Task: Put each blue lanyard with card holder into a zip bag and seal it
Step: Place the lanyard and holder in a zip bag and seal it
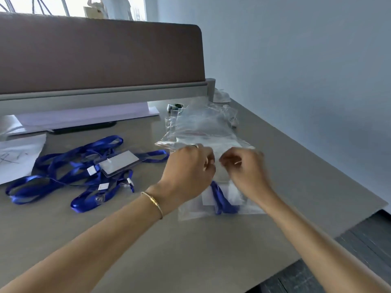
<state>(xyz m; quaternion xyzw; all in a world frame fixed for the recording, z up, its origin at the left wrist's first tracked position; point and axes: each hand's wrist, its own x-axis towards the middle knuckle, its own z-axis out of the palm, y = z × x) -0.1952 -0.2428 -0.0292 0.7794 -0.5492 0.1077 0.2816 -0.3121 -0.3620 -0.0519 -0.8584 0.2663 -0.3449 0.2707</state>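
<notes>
A clear zip bag (222, 208) lies on the grey table in front of me with a blue lanyard and white card holder (223, 199) inside it. My left hand (188, 166) and my right hand (245, 168) both pinch the bag's top edge, fingers curled, close together at the middle. A tangle of loose blue lanyards with card holders (84, 170) lies to the left of my left hand. A pile of empty clear zip bags (203, 125) sits just beyond my hands.
A brown desk partition (101, 53) closes off the back of the table (148, 240). White paper sheets (19, 157) lie at the far left. The table's right edge runs diagonally to the floor (364, 233). A small dark object (174, 107) sits behind the bags.
</notes>
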